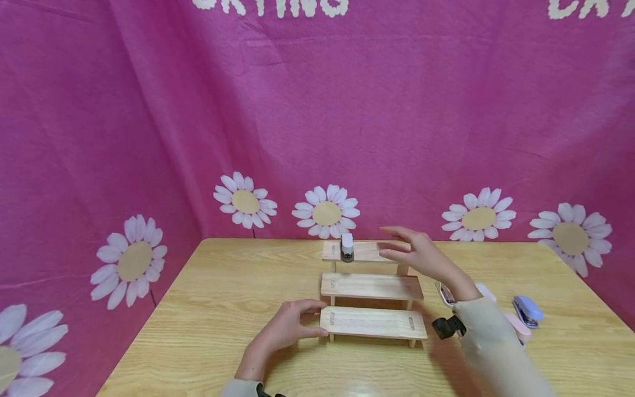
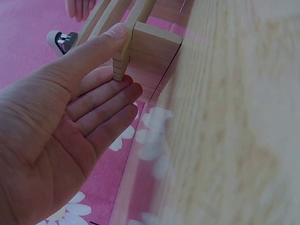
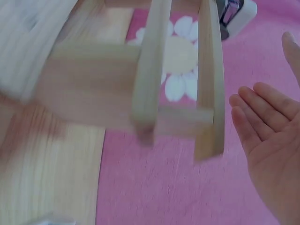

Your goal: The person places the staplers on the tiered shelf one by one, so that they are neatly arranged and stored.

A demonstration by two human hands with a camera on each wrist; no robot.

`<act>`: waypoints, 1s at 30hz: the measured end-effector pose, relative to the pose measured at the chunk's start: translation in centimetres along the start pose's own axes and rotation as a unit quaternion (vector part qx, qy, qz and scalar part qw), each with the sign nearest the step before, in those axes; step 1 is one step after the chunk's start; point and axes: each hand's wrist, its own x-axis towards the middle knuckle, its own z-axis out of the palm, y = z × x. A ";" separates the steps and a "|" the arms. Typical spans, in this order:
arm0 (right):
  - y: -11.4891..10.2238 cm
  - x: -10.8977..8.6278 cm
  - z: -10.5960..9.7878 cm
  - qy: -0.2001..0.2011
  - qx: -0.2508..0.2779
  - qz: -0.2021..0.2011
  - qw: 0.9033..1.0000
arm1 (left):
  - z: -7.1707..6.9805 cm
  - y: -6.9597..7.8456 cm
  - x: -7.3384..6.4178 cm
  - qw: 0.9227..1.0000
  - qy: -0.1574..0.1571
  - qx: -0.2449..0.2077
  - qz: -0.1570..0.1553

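Note:
A three-step wooden stand (image 1: 372, 285) stands on the table. On the left part of its top step sits a small white-and-black stapler (image 1: 346, 248), also visible beside the stand in the left wrist view. My left hand (image 1: 291, 326) pinches the left end of the lowest step, thumb (image 2: 101, 44) on the board and fingers beneath its end. My right hand (image 1: 419, 252) hovers by the right end of the top step, fingers spread and holding nothing. The right wrist view shows its palm (image 3: 276, 140) apart from the stand.
Right of the stand, partly behind my right forearm, lie a purple stapler (image 1: 528, 311), a pink stapler (image 1: 517, 326) and a silver-edged one (image 1: 445, 295). A pink cloth (image 1: 377, 121) with daisies hangs behind the wooden table (image 1: 198, 331) and along its left side.

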 end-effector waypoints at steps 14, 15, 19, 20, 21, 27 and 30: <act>3.6 -4.5 -3.8 0.044 -0.073 0.028 0.996 | 0.0 0.0 0.0 1.000 -0.009 -0.012 -0.009; 3.8 -4.8 -4.0 0.041 -0.076 0.033 0.996 | 0.0 0.0 0.0 1.000 -0.011 -0.014 -0.010; 4.8 -5.9 -4.7 0.028 -0.090 0.049 0.994 | -0.1 0.0 0.0 1.000 -0.011 -0.015 -0.014; 5.1 -6.2 -4.8 0.025 -0.093 0.053 0.994 | -0.1 0.0 0.0 1.000 -0.011 -0.014 -0.014; 5.4 -6.4 -5.0 0.021 -0.096 0.054 0.994 | -0.1 0.0 0.0 1.000 -0.010 -0.015 -0.014; 7.2 -7.6 -5.3 0.005 -0.115 0.068 0.991 | -0.1 0.0 0.0 1.000 -0.009 -0.018 -0.017; 7.7 -8.0 -5.4 -0.004 -0.113 0.080 0.990 | 0.0 0.0 0.0 1.000 -0.009 -0.017 -0.017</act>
